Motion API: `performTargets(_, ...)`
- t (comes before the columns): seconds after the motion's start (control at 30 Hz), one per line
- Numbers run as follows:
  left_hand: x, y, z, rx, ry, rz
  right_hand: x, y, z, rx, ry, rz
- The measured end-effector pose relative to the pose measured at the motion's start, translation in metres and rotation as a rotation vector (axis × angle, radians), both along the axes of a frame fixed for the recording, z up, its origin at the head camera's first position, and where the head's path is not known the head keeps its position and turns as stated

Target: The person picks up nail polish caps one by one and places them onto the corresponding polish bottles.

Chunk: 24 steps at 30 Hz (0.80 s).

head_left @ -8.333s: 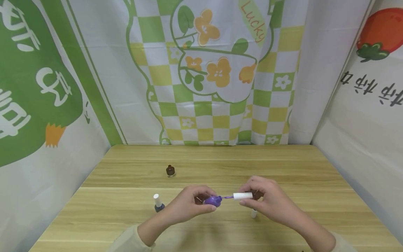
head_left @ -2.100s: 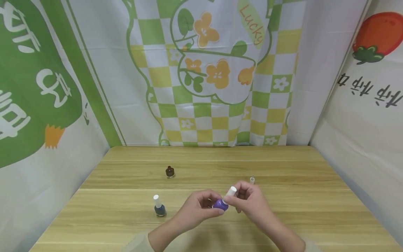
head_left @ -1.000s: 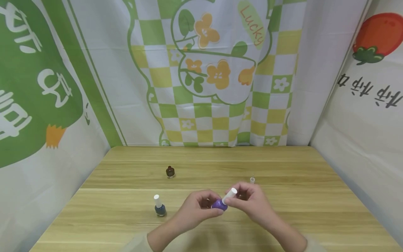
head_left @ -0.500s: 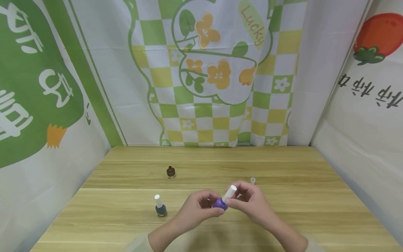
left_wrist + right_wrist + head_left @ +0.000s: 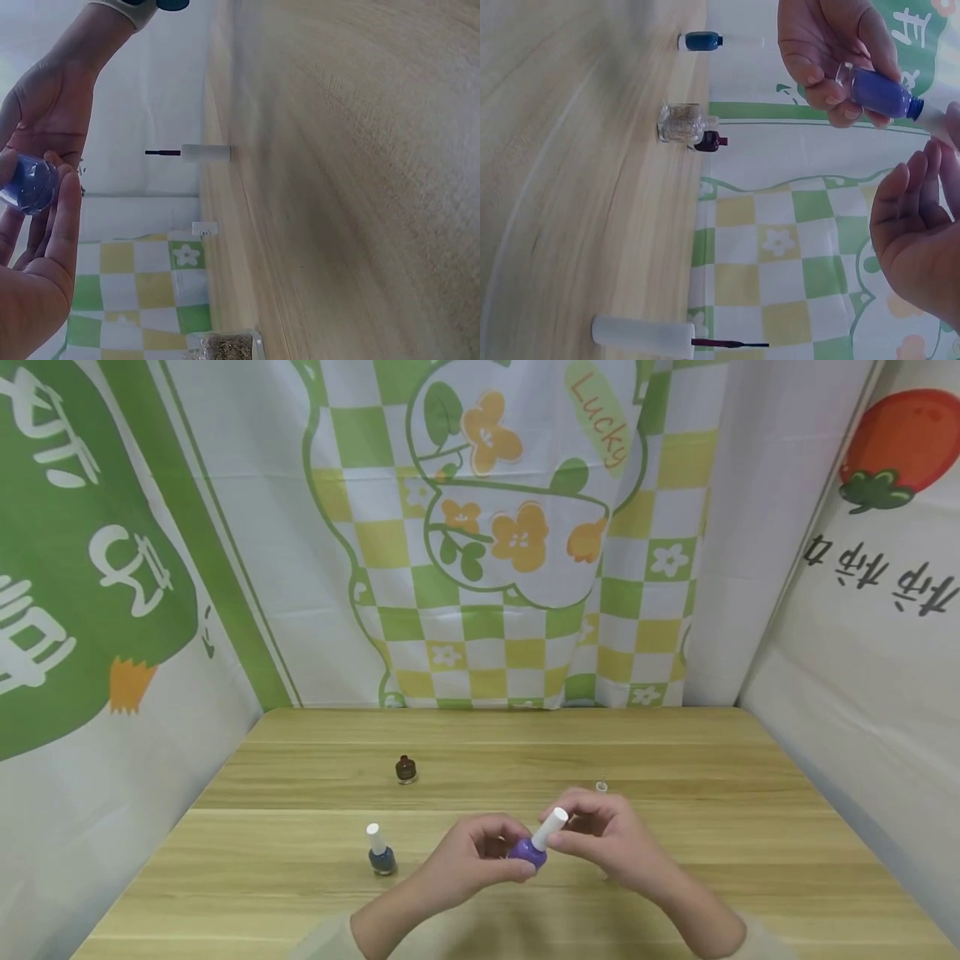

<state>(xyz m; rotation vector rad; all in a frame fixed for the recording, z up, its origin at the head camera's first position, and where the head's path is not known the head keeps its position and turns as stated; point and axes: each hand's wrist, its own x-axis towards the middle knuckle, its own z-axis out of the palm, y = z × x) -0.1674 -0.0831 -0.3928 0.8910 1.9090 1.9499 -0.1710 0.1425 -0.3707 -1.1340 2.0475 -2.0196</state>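
Above the table's middle my left hand grips a purple nail polish bottle, thumb in front and fingers behind. The bottle is tilted, its white cap pointing up and to the right. My right hand pinches that cap between thumb and fingers. In the right wrist view the purple bottle lies in the left hand, with a blue neck showing between glass and cap. Whether the cap sits fully down I cannot tell.
A blue polish bottle with white cap stands left. Behind it is an uncapped dark red bottle. A white cap stands behind my right hand. The right wrist view shows a clear glittery bottle and an upright brush cap.
Some eight seconds ago the brush was out of the purple bottle; now its cap is at the neck. Over the last second the right hand has shifted slightly right, the bottle barely moving.
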Motion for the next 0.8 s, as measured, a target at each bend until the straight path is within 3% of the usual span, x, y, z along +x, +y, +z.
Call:
performTargets(0.27, 0.005, 0.003, 0.0, -0.063, 0.009, 0.126, 0.008, -0.011, -0.004, -0.029, -0.033, -0.173)
performTargets(0.57, 0.009, 0.01, -0.003, -0.089, 0.097, 0.277, 0.015, -0.024, -0.008, -0.058, -0.109, -0.397)
performTargets(0.67, 0.009, 0.01, -0.001, -0.095, 0.094, 0.28, 0.014, -0.024, -0.008, -0.05, -0.125, -0.407)
performTargets(0.8, 0.009, 0.006, 0.003, -0.094, 0.064, 0.221, 0.011, -0.017, -0.006, -0.054, -0.081, -0.313)
